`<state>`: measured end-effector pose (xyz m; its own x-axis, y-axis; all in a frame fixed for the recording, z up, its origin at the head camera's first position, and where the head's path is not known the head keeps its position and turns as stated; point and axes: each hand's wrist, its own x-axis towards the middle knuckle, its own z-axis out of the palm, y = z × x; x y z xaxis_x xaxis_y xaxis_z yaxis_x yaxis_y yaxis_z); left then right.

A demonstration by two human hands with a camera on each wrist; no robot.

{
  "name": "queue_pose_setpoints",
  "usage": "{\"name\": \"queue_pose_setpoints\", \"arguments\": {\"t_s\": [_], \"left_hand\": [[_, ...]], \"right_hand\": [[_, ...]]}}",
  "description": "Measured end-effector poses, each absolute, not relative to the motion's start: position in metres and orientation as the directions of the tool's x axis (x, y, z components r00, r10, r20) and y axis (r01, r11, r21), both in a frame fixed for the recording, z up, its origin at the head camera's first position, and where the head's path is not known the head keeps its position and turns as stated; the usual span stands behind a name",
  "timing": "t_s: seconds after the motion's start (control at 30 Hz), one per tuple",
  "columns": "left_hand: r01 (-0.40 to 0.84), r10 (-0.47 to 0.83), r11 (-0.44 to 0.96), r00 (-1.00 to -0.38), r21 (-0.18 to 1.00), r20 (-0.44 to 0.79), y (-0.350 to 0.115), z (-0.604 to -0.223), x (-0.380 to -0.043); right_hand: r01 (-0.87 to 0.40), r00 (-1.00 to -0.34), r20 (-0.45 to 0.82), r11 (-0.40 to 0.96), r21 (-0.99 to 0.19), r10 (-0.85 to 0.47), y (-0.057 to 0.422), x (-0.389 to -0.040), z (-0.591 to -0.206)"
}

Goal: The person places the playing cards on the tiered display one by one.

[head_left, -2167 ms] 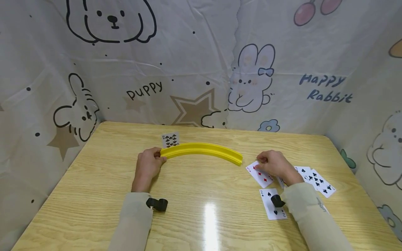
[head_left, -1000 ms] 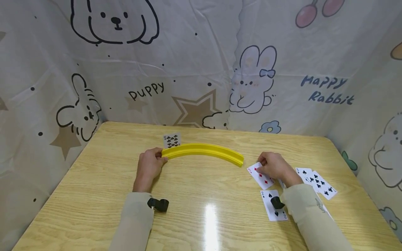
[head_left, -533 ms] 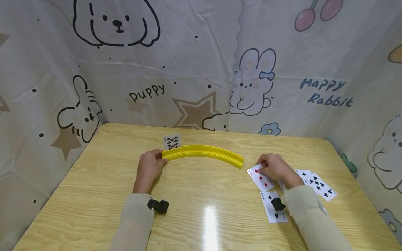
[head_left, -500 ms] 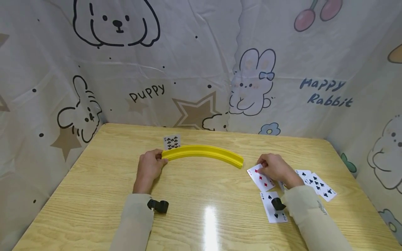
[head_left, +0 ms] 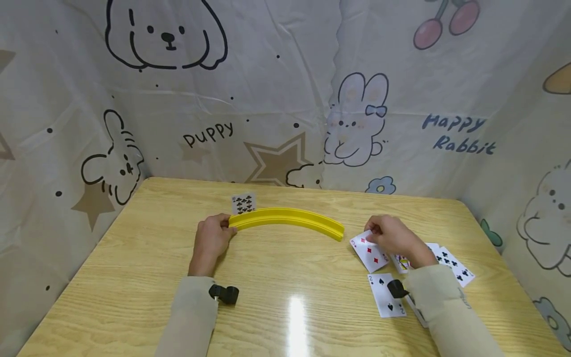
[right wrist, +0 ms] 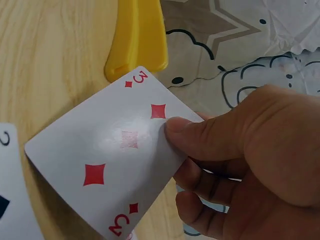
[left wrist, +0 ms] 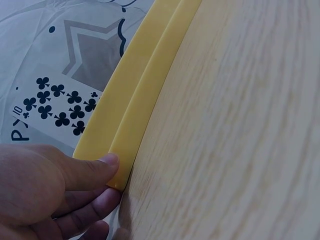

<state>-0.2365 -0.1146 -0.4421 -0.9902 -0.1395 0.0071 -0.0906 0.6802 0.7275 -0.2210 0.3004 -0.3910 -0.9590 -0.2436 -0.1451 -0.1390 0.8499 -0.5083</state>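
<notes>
Watching from my end through the head camera, I see the left hand (head_left: 211, 243) at one end of a yellow rack (head_left: 285, 217), a long curved piece resting on the wooden table (head_left: 134, 297). Its left wrist view shows me the thumb laid over the front of that end, with curled fingers below and behind it; the grip is only as wide as the rack itself. A ten of clubs (head_left: 244, 202) stands up at the rack's far side, near the left hand, its face toward me and its lower edge hidden. I cannot tell whether it sits in a groove or leans behind.

The right hand (head_left: 393, 235) pinches a three of diamonds (head_left: 367, 255) by one corner, thumb on the face and bent fingers behind, with just the card between them. I see the card tilted, face up, near the rack's right end, with a shadow beneath it.

Just below it on the table, face up, is a two of spades (head_left: 382, 298). A picture card (head_left: 403, 264) shows partly beneath the right wrist, and a card of clubs (head_left: 458, 267) lies farther right, overlapping another clubs card I see only in part. One more card (head_left: 419, 315) is mostly hidden by the right sleeve (head_left: 441, 302). Behind the table I see a pale cloth (head_left: 276, 89) printed with cartoon animals.
</notes>
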Motion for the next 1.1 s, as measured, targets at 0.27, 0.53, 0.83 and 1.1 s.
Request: {"name": "queue_pose_setpoints", "arguments": {"t_s": [0.27, 0.53, 0.83, 1.1], "left_hand": [[-0.095, -0.139, 0.679, -0.990, 0.728, 0.000, -0.114, -0.442, -0.238], [-0.109, -0.146, 0.683, -0.989, 0.722, -0.011, -0.114, -0.442, -0.237], [-0.113, -0.152, 0.682, -0.988, 0.723, -0.010, -0.113, -0.443, -0.235], [-0.096, -0.144, 0.684, -0.990, 0.723, 0.005, -0.113, -0.443, -0.236]], "right_hand": [[-0.150, -0.959, -0.124, 0.825, -0.544, -0.257, 0.299, -0.216, -0.374], [-0.171, -0.968, -0.055, 0.809, -0.562, -0.243, 0.301, -0.211, -0.369], [-0.145, -0.978, -0.039, 0.798, -0.585, -0.206, 0.299, -0.208, -0.369], [-0.155, -0.979, -0.010, 0.780, -0.606, -0.203, 0.298, -0.206, -0.362]]}}
